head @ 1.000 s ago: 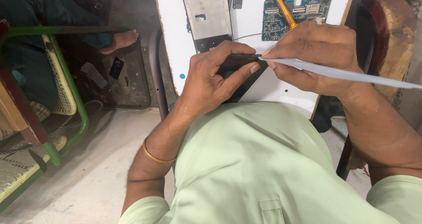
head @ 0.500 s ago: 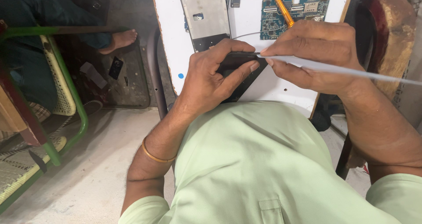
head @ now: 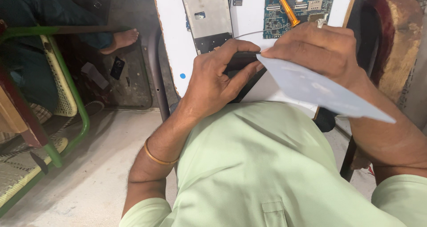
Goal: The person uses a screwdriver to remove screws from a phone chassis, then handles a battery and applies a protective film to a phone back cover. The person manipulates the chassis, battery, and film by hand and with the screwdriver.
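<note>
Floor and surroundings: bare concrete floor [head: 89,182] lies to the left, with a green-framed chair [head: 66,98] on it and another person's bare foot [head: 122,39] near a dark mat [head: 129,82].
White board: white work board [head: 175,40] rests across the lap, its near edge against the green shirt [head: 258,164]; a tilt of the knees could send loose parts sliding off toward the floor.
Phone frame: grey phone frame [head: 208,15] lies flat at the board's far left part, well apart from the hands.
Circuit board: blue circuit board [head: 307,4] lies at the top, with an orange-handled tool [head: 284,4] across it; the right knuckles pass near and could knock the tool.
Dark phone part: black phone piece [head: 242,69] sits on the board just in front of the shirt, under the left hand.
Left hand: left hand [head: 213,84] clamps the black piece, thumb on its near side and fingers curled over the top; too much squeeze could crack or bend it.
Right hand: right hand [head: 320,49] pinches a thin pale plastic sheet [head: 320,91], its corner touching the piece's edge.
Risk at the seam: pushed too deep or twisted, the sheet may buckle, slip and jab the left thumb, or tear something inside; how far it has entered I cannot tell.
</note>
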